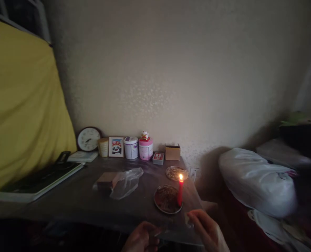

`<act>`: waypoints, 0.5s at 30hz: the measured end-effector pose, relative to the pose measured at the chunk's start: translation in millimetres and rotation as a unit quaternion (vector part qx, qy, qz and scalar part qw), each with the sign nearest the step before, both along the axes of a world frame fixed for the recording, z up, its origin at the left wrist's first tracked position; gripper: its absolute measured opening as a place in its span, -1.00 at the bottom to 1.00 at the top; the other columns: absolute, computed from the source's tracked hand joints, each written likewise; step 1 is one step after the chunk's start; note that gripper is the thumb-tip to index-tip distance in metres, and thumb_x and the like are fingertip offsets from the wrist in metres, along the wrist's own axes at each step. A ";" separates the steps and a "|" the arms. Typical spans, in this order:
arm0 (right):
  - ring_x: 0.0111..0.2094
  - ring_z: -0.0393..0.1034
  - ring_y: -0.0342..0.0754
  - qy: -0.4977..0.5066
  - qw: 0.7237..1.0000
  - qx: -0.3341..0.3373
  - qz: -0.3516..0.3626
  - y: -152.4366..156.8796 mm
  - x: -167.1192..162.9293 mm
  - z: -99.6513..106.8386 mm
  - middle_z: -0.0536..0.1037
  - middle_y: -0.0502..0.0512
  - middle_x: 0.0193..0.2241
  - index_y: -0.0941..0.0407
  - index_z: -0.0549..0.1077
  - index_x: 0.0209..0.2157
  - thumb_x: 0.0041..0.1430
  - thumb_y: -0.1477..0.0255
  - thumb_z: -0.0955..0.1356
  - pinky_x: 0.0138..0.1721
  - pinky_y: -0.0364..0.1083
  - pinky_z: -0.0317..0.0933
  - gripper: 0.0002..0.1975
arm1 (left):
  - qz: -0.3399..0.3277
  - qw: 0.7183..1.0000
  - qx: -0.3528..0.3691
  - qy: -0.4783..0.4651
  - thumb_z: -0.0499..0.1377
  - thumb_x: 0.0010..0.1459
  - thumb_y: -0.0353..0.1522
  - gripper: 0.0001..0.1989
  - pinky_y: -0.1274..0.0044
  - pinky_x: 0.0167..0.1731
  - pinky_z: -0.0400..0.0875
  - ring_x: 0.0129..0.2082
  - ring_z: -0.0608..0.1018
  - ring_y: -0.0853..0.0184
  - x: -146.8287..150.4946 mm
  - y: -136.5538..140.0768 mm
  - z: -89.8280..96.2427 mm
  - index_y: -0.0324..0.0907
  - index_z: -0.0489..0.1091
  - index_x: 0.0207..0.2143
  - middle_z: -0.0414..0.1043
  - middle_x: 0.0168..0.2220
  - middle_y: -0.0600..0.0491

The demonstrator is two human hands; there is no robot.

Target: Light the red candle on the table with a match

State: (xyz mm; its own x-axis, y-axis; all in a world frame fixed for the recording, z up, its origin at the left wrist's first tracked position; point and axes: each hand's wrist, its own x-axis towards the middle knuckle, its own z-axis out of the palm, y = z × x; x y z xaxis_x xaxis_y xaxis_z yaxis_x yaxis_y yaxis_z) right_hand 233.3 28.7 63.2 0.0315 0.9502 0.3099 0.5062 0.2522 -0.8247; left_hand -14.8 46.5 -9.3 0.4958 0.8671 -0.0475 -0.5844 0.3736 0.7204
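Observation:
My left hand (142, 238) is at the table's front edge, low in the view. Its fingers are curled together around something thin and blurred that I cannot make out. To its right, my right hand (208, 229) pinches a small pale piece (188, 221) at the fingertips, too blurred to name. Just beyond the right hand, a lit red candle (180, 192) stands upright at the right side of a round metal plate (154, 201) with dark contents. Behind it is a second round plate (166, 174) that bears thin pale sticks.
A cardboard box (106, 178) and a clear plastic bag (128, 183) lie mid-table. Along the wall stand a clock (89, 139), a framed panda picture (116, 147), two tins, a card box (158, 158) and a brown box (172, 153). A white bag (257, 182) bulges at right.

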 end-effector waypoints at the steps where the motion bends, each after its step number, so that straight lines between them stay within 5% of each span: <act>1: -0.46 0.36 -0.14 -0.004 0.999 -0.002 0.036 -6.9 -14.2 2.1 0.48 -0.03 -0.51 0.09 0.46 -0.41 0.15 0.15 0.23 -0.42 -0.27 0.24 -0.67 | 0.005 1.000 0.004 -0.002 0.36 -0.20 -0.21 -0.72 0.47 -0.30 0.30 -0.36 0.54 0.32 1.0 -2.0 -0.7 -0.13 0.46 -0.42 0.57 -0.26 0.03; 7: -0.42 0.37 -0.16 -0.036 0.988 0.087 0.126 -7.8 -77.7 -12.1 0.44 0.01 -0.47 0.12 0.41 -0.46 0.23 0.25 0.19 -0.35 -0.26 0.23 -0.68 | 0.040 0.998 0.052 -0.002 0.29 -0.08 -0.22 -0.74 0.43 -0.28 0.28 -0.28 0.53 0.25 1.1 -9.4 -3.8 -0.17 0.42 -0.35 0.53 -0.26 -0.03; 15: -0.42 0.38 -0.15 0.024 0.975 0.200 0.097 -9.1 -85.9 -55.4 0.43 0.02 -0.47 0.07 0.40 -0.44 0.25 0.24 0.17 -0.33 -0.23 0.28 -0.70 | 0.048 0.995 0.090 0.000 0.28 -0.08 -0.31 -0.75 0.42 -0.28 0.29 -0.30 0.49 0.25 6.7 -13.4 -4.4 -0.21 0.39 -0.31 0.44 -0.31 -0.02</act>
